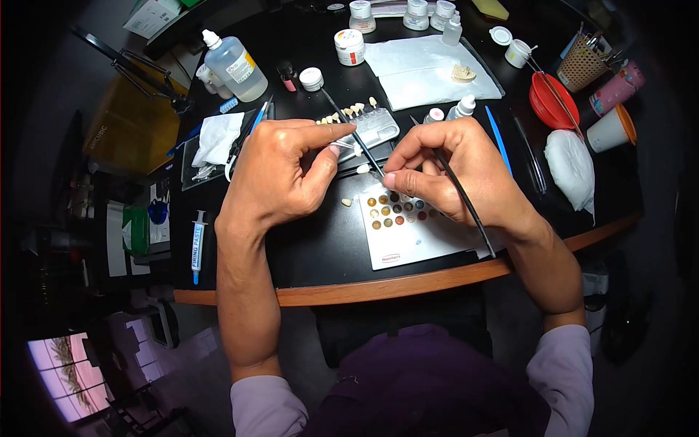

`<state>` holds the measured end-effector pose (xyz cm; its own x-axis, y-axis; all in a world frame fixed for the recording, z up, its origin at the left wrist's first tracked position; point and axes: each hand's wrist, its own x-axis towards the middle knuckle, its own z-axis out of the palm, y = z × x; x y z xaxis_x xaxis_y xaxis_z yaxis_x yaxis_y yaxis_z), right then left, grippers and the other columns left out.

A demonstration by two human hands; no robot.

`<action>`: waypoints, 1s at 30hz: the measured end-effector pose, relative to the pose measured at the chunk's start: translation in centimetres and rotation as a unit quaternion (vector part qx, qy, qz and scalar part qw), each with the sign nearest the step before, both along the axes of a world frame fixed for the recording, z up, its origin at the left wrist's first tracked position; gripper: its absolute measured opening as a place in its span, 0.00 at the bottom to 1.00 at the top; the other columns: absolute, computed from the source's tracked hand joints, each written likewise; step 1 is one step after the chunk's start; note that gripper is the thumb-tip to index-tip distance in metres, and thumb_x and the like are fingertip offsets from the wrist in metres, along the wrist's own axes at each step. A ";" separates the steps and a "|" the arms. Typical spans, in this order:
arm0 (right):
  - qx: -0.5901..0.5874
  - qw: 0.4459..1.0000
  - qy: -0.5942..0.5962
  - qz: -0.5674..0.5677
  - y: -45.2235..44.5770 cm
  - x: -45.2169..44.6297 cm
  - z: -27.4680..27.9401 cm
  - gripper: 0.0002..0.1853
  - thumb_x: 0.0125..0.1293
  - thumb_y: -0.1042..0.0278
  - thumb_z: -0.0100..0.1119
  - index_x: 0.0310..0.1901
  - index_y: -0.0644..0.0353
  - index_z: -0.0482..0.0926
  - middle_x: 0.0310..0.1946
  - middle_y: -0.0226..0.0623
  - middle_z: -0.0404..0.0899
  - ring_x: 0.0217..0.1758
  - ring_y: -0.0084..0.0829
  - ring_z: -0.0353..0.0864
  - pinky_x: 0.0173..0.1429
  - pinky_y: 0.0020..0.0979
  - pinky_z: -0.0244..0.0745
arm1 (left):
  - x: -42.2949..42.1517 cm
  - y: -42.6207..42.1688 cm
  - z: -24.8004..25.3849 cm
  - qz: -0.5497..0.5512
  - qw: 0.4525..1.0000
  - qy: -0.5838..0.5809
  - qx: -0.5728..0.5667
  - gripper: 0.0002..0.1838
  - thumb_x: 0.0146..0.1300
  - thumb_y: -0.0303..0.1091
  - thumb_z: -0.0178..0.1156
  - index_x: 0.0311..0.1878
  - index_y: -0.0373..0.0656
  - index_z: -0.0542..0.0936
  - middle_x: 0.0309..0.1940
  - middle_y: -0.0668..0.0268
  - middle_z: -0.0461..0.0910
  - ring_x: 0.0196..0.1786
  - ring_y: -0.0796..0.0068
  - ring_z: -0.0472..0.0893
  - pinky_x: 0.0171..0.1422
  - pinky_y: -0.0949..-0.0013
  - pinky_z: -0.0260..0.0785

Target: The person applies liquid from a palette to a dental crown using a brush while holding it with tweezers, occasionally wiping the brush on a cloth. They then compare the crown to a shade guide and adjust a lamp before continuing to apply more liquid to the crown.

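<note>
My left hand (291, 164) is above the desk with index finger and thumb closed around a metal tweezer-like tool; a small tooth-shaped piece (357, 151) shows at its tip. A dark thin brush (364, 149) slants past those fingertips down to my right hand (451, 171), whose thumb and index finger pinch its lower end. A second black brush (466, 197) lies across the same hand. Below is a white palette (393, 247) with rows of coloured round pans. Behind my fingers sits a grey shade-guide tray (378, 130) with tooth-shaped tabs.
Around lie a red bowl (542, 102), a paper cup (608, 131), a white cotton wad (570, 171), a large clear bottle (237, 69), a white sheet (408, 65) carrying a dental model (463, 73), a blue-labelled syringe (197, 244) and the desk's wooden edge (364, 290).
</note>
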<state>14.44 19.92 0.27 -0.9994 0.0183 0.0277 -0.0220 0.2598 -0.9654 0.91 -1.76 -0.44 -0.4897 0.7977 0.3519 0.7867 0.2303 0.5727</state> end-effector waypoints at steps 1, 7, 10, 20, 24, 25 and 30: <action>0.000 1.000 0.005 -0.006 -0.1 0.0 -0.1 0.05 0.63 0.78 0.75 0.39 0.70 0.90 0.31 0.37 0.91 0.31 0.18 0.87 0.37 0.22 0.80 | 0.0 0.0 0.1 0.000 1.000 -0.001 0.001 0.21 0.61 0.25 0.62 0.56 0.35 0.91 0.23 0.59 0.81 0.24 0.72 0.77 0.31 0.65 0.66; -0.008 1.000 0.012 -0.013 -0.1 0.0 0.0 0.05 0.63 0.77 0.75 0.39 0.70 0.91 0.31 0.38 0.91 0.36 0.20 0.89 0.42 0.24 0.82 | -0.2 0.0 0.2 -0.005 1.000 0.009 -0.005 0.18 0.61 0.27 0.63 0.53 0.34 0.92 0.27 0.53 0.86 0.23 0.68 0.82 0.29 0.66 0.71; 0.015 0.999 0.026 -0.021 0.0 0.0 -0.2 0.05 0.62 0.77 0.75 0.38 0.69 0.90 0.31 0.39 0.91 0.35 0.20 0.88 0.41 0.24 0.82 | -0.1 0.0 0.2 -0.002 1.000 0.008 -0.006 0.18 0.61 0.27 0.63 0.53 0.34 0.92 0.26 0.54 0.86 0.22 0.68 0.82 0.29 0.66 0.72; 0.334 0.940 0.054 -0.038 1.8 0.0 -1.3 0.05 0.58 0.74 0.78 0.34 0.64 0.90 0.29 0.48 0.90 0.36 0.47 0.93 0.44 0.42 0.86 | 0.3 0.0 0.4 -0.022 1.000 -0.008 0.001 0.20 0.65 0.23 0.61 0.58 0.36 0.91 0.25 0.60 0.84 0.25 0.75 0.79 0.31 0.69 0.68; 0.333 0.936 0.105 -0.038 2.1 0.1 -1.0 0.08 0.58 0.70 0.81 0.33 0.64 0.90 0.29 0.47 0.90 0.35 0.45 0.93 0.43 0.42 0.85 | 0.5 0.1 0.5 -0.053 0.998 -0.007 0.025 0.20 0.68 0.22 0.61 0.62 0.38 0.89 0.27 0.59 0.83 0.27 0.74 0.79 0.32 0.67 0.67; 0.326 0.936 0.124 -0.038 2.2 0.1 -0.8 0.09 0.59 0.68 0.81 0.34 0.64 0.90 0.29 0.47 0.90 0.34 0.45 0.92 0.42 0.42 0.85 | 0.6 0.2 0.5 -0.053 0.998 0.010 0.034 0.20 0.68 0.22 0.62 0.61 0.38 0.89 0.27 0.60 0.82 0.27 0.73 0.79 0.33 0.66 0.68; 0.143 0.963 0.201 -0.112 1.9 0.4 1.6 0.18 0.82 0.57 0.62 0.41 0.66 0.88 0.26 0.39 0.88 0.24 0.26 0.82 0.33 0.30 0.76 | 0.7 0.6 0.6 -0.042 0.994 0.096 0.032 0.19 0.64 0.19 0.65 0.57 0.41 0.91 0.29 0.63 0.82 0.33 0.65 0.78 0.45 0.61 0.68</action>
